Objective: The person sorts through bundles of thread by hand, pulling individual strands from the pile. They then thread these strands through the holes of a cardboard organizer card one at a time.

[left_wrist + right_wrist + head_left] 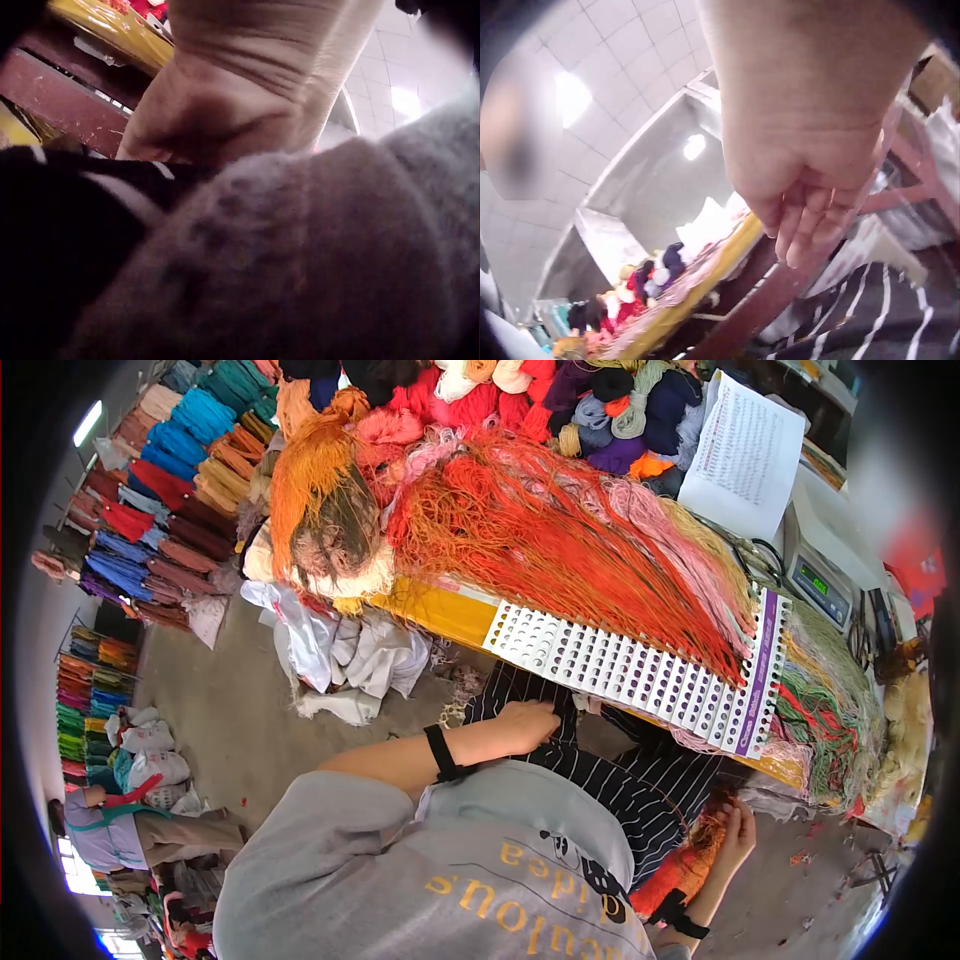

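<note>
In the head view my left hand (527,726) rests on the lap of the black striped trousers (640,790), fingers loosely curled and their tips hidden. Only its wrist and heel show in the left wrist view. My right hand (738,834) hangs low at my right side, beside an orange-red bundle of yarn (692,862). Its fingers are loosely bent, and the right wrist view shows nothing between them. On the table before me lie long red-orange threads (560,510), their ends reaching a white card with rows of holes (610,660) and a purple edge strip (762,670).
Balls and hanks of yarn (470,400) are heaped at the table's back. A printed sheet (745,455) and a digital scale (822,580) are at the right. White bags (365,650) sit on the floor at left, near racks of coloured yarn (165,490). Another person (110,830) is far left.
</note>
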### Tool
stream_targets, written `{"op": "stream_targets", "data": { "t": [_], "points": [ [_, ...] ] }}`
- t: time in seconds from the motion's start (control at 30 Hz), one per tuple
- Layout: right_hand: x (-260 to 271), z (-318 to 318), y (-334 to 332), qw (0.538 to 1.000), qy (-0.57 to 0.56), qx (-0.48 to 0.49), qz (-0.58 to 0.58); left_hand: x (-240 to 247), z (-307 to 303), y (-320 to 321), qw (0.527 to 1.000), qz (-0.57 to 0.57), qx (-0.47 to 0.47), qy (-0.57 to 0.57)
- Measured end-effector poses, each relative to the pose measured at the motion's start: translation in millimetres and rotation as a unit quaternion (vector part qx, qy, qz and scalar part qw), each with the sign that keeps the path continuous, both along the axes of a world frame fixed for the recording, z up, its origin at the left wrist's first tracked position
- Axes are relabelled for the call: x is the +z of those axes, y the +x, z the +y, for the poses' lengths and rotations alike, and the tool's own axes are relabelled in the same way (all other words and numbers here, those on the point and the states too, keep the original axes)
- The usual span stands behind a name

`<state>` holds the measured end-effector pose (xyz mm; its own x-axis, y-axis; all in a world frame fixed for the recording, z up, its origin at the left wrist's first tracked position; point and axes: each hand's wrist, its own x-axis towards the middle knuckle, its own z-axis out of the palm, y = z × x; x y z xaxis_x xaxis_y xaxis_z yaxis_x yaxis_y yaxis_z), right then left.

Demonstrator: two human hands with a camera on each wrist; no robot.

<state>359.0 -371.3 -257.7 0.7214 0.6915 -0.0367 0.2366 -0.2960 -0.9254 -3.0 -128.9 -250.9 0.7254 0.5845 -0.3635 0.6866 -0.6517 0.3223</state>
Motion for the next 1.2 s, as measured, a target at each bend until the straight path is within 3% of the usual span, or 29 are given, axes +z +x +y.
{"op": "stream_targets", "data": {
  "t": [0.07, 0.1, 0.17, 0.33, 0.4, 0.5, 0.57, 0.6, 0.63, 0.7, 0.83, 0.9, 0.93, 1.0, 1.03, 1.13, 1.17, 1.2],
  "points": [
    [22, 19, -32, 0.993, 0.030, 0.060, 0.098, -1, -2, -1, 0.995, -0.049, -0.040, -0.078],
    [28, 28, -45, 0.993, 0.031, 0.060, 0.095, 1, -4, 1, 0.995, -0.052, -0.041, -0.077],
    [37, 44, -67, 0.972, 0.023, 0.158, 0.175, 14, -10, 7, 0.973, -0.088, 0.071, -0.200],
    [37, 83, -109, 0.935, -0.018, 0.294, 0.196, 34, -23, 11, 0.971, -0.121, 0.049, -0.201],
    [26, 98, -117, 0.915, -0.124, 0.353, 0.155, 19, -28, 12, 0.961, -0.271, -0.024, -0.053],
    [-10, 117, -135, 0.924, -0.128, 0.355, 0.065, 21, -26, 13, 0.966, -0.258, -0.017, -0.032],
    [-33, 121, -132, 0.869, -0.098, 0.478, -0.085, 19, -21, 7, 0.971, -0.240, -0.015, -0.009],
    [-30, 123, -131, 0.866, -0.099, 0.483, -0.087, 16, -17, 0, 0.982, -0.189, -0.007, 0.024],
    [-27, 124, -129, 0.888, -0.140, 0.437, 0.008, 14, -13, -7, 0.989, -0.137, 0.000, 0.058],
    [-3, 127, -127, 0.902, -0.179, 0.365, 0.144, 11, -7, -20, 0.990, -0.140, -0.017, 0.021],
    [8, 114, -117, 0.925, -0.170, 0.295, 0.167, 42, -29, -5, 0.971, -0.224, -0.024, -0.076],
    [54, 111, -143, 0.920, -0.033, 0.356, 0.163, 87, -39, 17, 0.939, -0.285, -0.074, -0.178],
    [83, 115, -162, 0.903, -0.005, 0.407, 0.134, 88, -46, 31, 0.884, -0.389, -0.094, -0.240],
    [85, 119, -155, 0.826, 0.116, 0.542, 0.098, 106, -54, 62, 0.804, -0.472, -0.174, -0.318],
    [113, 118, -170, 0.830, -0.039, 0.445, 0.332, 127, -52, 68, 0.792, -0.477, -0.202, -0.322],
    [112, 82, -128, 0.856, -0.010, 0.413, 0.312, 158, -30, 85, 0.748, -0.545, -0.235, -0.296],
    [111, 61, -110, 0.866, 0.001, 0.401, 0.298, 166, -17, 83, 0.776, -0.521, -0.196, -0.296],
    [102, 49, -92, 0.842, 0.114, 0.359, 0.387, 173, -4, 79, 0.802, -0.496, -0.158, -0.293]
  ]
}}
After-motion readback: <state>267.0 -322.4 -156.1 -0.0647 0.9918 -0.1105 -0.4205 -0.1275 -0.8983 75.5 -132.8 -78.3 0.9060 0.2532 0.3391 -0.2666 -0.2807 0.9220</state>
